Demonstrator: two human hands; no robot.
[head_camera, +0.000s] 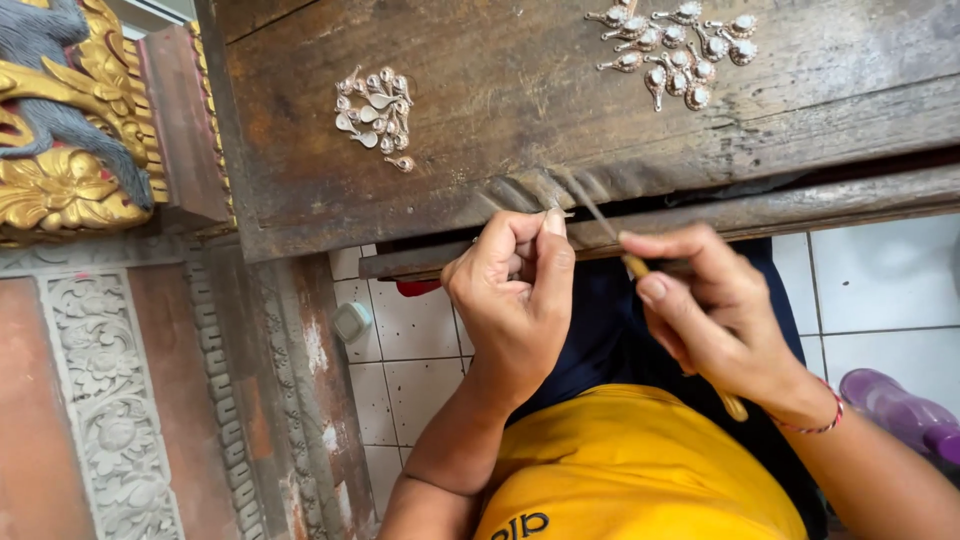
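The left hand (515, 285) pinched a tiny metal piece (556, 212), mostly hidden, against the tabletop (500, 60) edge; the right hand (715, 305), closed, gripped a thin file (600, 225). The piece looked light, stiff, easily dropped.

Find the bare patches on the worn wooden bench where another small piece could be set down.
The worn wooden bench lies bare between the left cluster of small silver teardrop pieces and the right cluster with pale stones. The front edge is crowded by the left hand and right hand.
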